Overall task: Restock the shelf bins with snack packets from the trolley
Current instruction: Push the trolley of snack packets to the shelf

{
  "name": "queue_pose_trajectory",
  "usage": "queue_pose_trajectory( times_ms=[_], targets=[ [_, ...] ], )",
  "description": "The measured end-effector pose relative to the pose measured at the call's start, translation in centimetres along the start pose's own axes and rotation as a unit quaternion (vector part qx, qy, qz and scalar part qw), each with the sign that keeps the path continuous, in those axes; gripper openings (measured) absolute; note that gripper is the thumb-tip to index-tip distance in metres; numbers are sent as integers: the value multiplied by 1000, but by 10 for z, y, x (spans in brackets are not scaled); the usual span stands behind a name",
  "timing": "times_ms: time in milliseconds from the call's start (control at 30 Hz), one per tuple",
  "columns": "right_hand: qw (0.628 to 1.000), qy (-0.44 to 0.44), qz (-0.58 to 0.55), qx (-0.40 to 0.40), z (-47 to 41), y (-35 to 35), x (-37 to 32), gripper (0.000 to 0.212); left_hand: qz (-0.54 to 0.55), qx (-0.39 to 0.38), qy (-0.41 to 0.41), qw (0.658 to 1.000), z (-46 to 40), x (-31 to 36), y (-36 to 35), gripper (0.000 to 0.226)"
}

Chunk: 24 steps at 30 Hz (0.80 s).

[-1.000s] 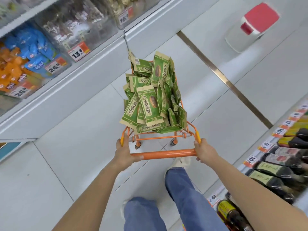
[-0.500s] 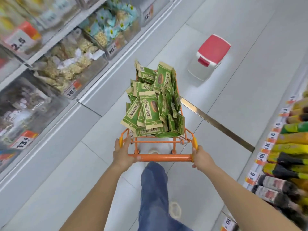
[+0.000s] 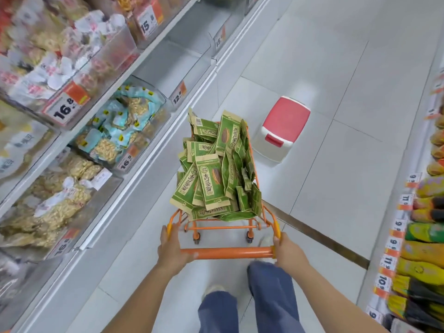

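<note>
Fingers of the left hand [image 3: 171, 251] curl around the left end of the orange handle bar [image 3: 230, 252], and the right hand [image 3: 287, 252] grasps the right end the same way; neither hand holds a packet. The bar belongs to a small orange trolley [image 3: 225, 227], heaped above its rim with green snack packets [image 3: 213, 174], none yet taken out. Compared with a second ago, the person has walked the trolley further down the aisle: the blue and orange packet bins have dropped out of view, and clear shelf bins [image 3: 79, 181] of pale, nut-like snacks now run along the left. Beyond them, beside the trolley's front, one bin [image 3: 182, 63] with a 12.8 price tag looks nearly empty, and is probably the one to refill. The red-topped step stool [image 3: 281, 129] on the floor, earlier far ahead, now stands just right of the trolley's front. Restocking itself appears not to have begun.
</note>
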State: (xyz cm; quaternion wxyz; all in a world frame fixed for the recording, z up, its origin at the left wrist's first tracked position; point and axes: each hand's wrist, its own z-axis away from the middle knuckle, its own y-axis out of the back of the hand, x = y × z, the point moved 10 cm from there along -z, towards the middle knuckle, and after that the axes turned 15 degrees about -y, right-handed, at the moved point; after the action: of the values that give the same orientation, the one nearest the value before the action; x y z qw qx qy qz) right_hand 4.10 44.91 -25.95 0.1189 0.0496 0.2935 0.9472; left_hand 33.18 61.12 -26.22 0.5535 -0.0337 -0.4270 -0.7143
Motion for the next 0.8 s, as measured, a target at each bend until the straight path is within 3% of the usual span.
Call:
queue_pose_trajectory(
  times_ms=[100,200,333,433,600,800],
  targets=[
    [998,5,57,-1,-21,21,-30,19,-21,-7,0,1000,-37,21,26,111],
    [997,21,55,-48,-42,37,-68,30,-64,20,11,998,-70,38,60,105],
    [974,83,171,-124,-58,47,-126,44,-58,69,75,993,-111,50,103,98],
    [967,106,167,-159,-66,54,-161,20,-26,132,108,985,-134,61,127,90],
    [928,101,273,-231,-73,98,-210,25,43,192,124,973,-156,87,152,83],
    [902,225,357,-88,-106,209,-320,16,35,192,163,967,-180,115,172,81]
  ],
)
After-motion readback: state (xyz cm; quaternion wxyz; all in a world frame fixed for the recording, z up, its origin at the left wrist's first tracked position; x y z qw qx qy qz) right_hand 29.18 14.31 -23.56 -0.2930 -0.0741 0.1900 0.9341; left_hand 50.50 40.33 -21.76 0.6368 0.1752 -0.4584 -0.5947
